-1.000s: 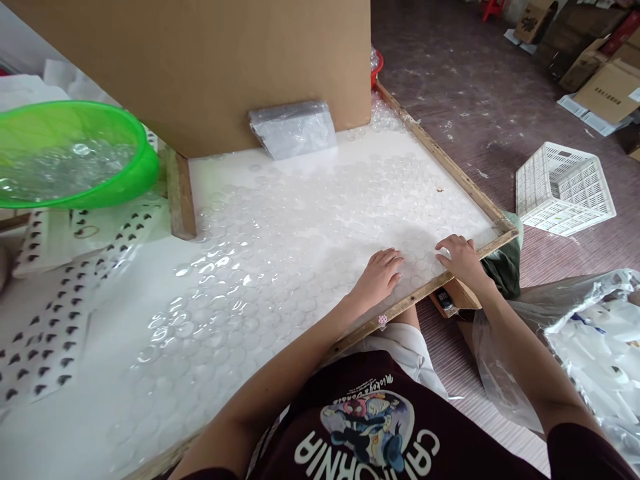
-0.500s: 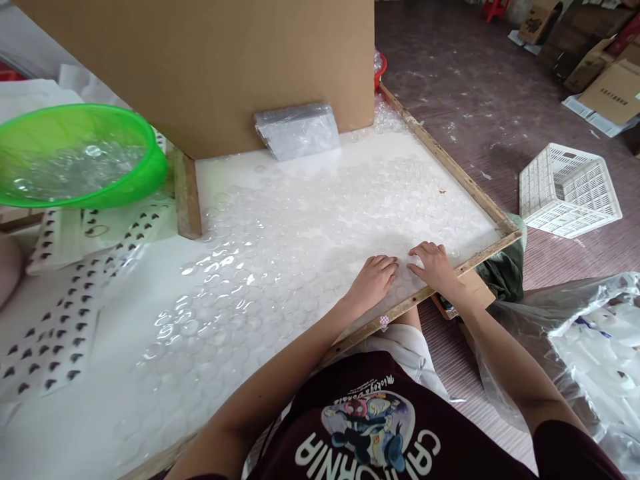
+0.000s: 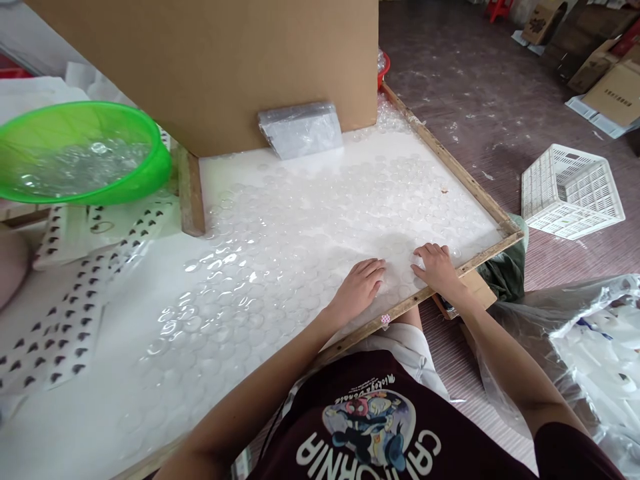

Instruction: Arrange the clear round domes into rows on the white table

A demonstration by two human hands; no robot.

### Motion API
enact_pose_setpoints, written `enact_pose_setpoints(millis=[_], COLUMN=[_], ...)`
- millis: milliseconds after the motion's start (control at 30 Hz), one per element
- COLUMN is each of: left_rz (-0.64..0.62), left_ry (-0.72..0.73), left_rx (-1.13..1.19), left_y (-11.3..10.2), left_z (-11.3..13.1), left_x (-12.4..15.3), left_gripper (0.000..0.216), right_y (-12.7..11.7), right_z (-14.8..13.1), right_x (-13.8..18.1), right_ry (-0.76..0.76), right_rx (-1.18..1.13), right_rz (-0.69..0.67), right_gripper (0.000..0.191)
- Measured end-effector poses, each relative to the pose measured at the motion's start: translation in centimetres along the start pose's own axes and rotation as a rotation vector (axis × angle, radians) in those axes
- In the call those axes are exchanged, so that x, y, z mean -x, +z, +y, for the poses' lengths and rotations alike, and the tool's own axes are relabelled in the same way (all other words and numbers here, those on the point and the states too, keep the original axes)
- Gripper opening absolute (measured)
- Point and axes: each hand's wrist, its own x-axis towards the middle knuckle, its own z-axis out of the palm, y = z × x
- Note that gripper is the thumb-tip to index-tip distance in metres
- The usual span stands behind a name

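My left hand [image 3: 357, 288] rests palm down over a spread of clear round plastic discs [image 3: 235, 313] on a white tabletop [image 3: 117, 287]. Its fingers are stretched out side by side, with nothing visible in them. To its right, my right hand [image 3: 436, 268] lies over the discs near the wooden edge strip [image 3: 400, 308], its forearm crossing that strip. The fingers are slightly bent and the thumb stands apart. No held disc shows in either hand, though the undersides of the fingers are hidden.
A large cardboard sheet [image 3: 225, 73] stands at the back, with a plastic-wrapped packet [image 3: 303, 131] before it. At left are a green basin [image 3: 150, 183] of clear pieces and sheets with dark heart shapes [image 3: 65, 327]. A white crate [image 3: 575, 200] sits on the floor, right.
My left hand has slid a little to the left, widening the gap between my hands. My right hand stays almost in place. The whole view has shifted slightly.
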Motion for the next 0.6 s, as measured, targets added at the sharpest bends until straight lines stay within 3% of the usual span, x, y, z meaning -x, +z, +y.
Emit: enact_pose_setpoints(millis=[167,400,600], left_rz=[-0.042,-0.118,-0.118], left_ry=[0.009,0.041,0.061], left_rx=[0.023,0.021,-0.019], left_y=[0.3,0.7,0.4], left_z=[0.0,-0.4,-0.4], left_x=[1.2,2.9,3.1], left_gripper=[0.039,0.047,0.055], right_y=[-0.3,0.5,-0.1], right_z=[-0.8,-3.0,-1.8], right_x=[0.3,-0.2,-0.4], right_ry=[-0.035,-0.172,-0.129], right_rx=[-0.086,-0.126,-0.134], right_rz=[0.029,-0.055,-0.015], right_gripper=[0.02,0.014,0.013])
